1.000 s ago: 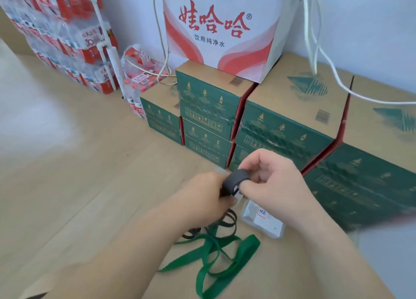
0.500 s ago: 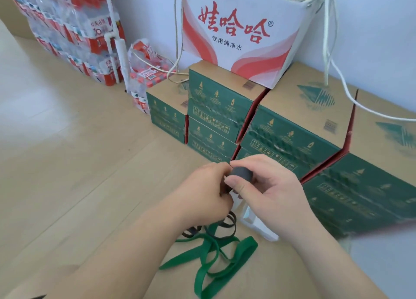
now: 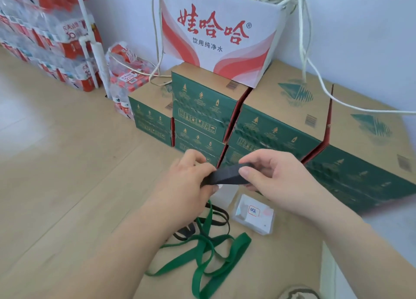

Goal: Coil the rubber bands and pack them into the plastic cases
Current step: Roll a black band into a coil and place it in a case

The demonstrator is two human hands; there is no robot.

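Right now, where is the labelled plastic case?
Head view, lower centre-right: the plastic case lies on the cardboard just below the right hand, beside the green rubber bands.

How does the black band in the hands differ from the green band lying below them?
The black band is pinched between the left hand and right hand; the green band lies untouched on the brown surface. The black band is pressed flat and compact; the green band sprawls in open tangled loops. Both are flat bands, neither in the plastic case.
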